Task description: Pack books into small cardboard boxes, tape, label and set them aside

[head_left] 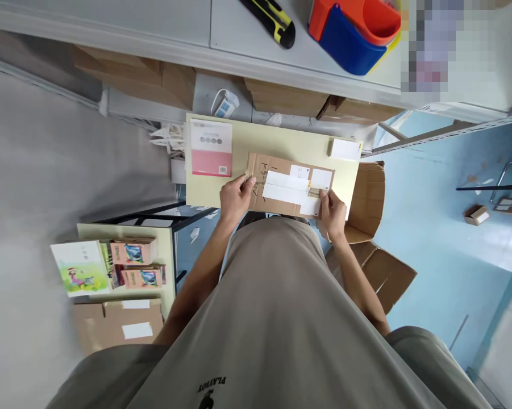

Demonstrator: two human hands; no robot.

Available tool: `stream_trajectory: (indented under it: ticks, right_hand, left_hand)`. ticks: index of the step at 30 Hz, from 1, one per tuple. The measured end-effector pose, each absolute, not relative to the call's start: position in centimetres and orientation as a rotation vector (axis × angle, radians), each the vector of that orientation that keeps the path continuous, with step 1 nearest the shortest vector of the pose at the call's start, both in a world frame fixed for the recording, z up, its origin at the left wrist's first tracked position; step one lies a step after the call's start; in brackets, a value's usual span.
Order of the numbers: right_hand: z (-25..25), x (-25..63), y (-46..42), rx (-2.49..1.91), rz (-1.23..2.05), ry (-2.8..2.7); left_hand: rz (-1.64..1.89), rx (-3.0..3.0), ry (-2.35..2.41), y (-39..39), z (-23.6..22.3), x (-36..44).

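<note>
In the head view, a flat brown cardboard carton (pixel 277 165) with handwriting and several white labels is held just over the near edge of a pale yellow table. A white paper slip (pixel 286 188) lies across its face. My left hand (pixel 235 199) pinches the carton's left end, thumb on top. At the opposite end, my right hand (pixel 333 213) grips the right edge with its thumb on the face. Whether the carton has anything inside is hidden. A pink and white book (pixel 211 149) lies left of my left hand on the yellow table (pixel 259 133).
A white stack of slips (pixel 345 149) sits at the table's right corner. Open cardboard boxes (pixel 369 199) stand on the right. Above is a grey shelf (pixel 174 23) with a utility knife (pixel 277 23) and a blue-red holder (pixel 349 45). Books (pixel 132 254) fill a lower left table.
</note>
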State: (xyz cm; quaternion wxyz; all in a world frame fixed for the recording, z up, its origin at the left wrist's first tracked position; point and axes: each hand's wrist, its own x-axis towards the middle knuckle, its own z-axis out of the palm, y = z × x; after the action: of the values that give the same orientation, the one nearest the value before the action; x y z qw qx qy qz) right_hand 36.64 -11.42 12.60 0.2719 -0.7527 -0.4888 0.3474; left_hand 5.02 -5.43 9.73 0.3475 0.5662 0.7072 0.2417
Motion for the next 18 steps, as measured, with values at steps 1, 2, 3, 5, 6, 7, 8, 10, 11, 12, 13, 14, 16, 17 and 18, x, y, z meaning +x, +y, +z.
stream_trajectory:
  ticks: [1, 2, 3, 5, 6, 7, 8, 10, 11, 12, 13, 14, 16, 17, 18]
  right_hand:
    - [13.7, 36.8, -11.4, -2.008, 0.911, -1.330]
    - [15.0, 36.9, -11.3, -1.990, 0.880, -1.343]
    - [16.2, 37.1, -11.1, -1.970, 0.848, -1.354]
    - [18.4, 37.3, -10.4, -1.927, 0.795, -1.377]
    - [19.1, 37.3, -9.9, -1.904, 0.780, -1.385]
    - [19.6, 37.4, -9.4, -1.881, 0.773, -1.389]
    - [19.8, 37.4, -8.9, -1.856, 0.768, -1.392]
    - [19.4, 37.5, -8.3, -1.817, 0.758, -1.392]
    - [18.8, 37.5, -8.1, -1.808, 0.758, -1.389]
    - [18.0, 37.6, -8.1, -1.808, 0.766, -1.382]
    - [17.1, 37.7, -8.3, -1.813, 0.784, -1.371]
    - [16.2, 37.8, -8.6, -1.821, 0.811, -1.358]
    - [13.9, 38.1, -9.5, -1.838, 0.874, -1.338]
    - [12.7, 38.2, -10.1, -1.847, 0.903, -1.331]
    - [11.3, 38.2, -10.7, -1.855, 0.939, -1.320]
  left_hand:
    - [0.638, 1.490, 1.821, -5.2, 10.5, 4.8]
    - [0.649, 1.516, 1.802, -5.0, 11.4, 4.5]
    - [0.660, 1.546, 1.776, -4.6, 12.4, 4.2]
    - [0.695, 1.614, 1.713, -3.7, 14.3, 3.5]
    - [0.722, 1.648, 1.679, -3.1, 15.0, 3.1]
    - [0.752, 1.678, 1.649, -2.6, 15.6, 2.8]
    - [0.780, 1.701, 1.625, -2.1, 15.9, 2.3]
    - [0.820, 1.711, 1.604, -1.3, 15.7, 1.6]
    - [0.826, 1.694, 1.599, -1.2, 15.3, 1.2]
    - [0.826, 1.661, 1.593, -1.3, 14.5, 0.9]
    - [0.825, 1.614, 1.584, -1.6, 13.6, 0.7]
    - [0.825, 1.555, 1.575, -2.1, 12.6, 0.6]
    - [0.831, 1.410, 1.557, -3.6, 10.1, 0.6]
    - [0.838, 1.329, 1.555, -4.5, 8.8, 0.7]
    - [0.845, 1.250, 1.557, -5.5, 7.5, 1.0]
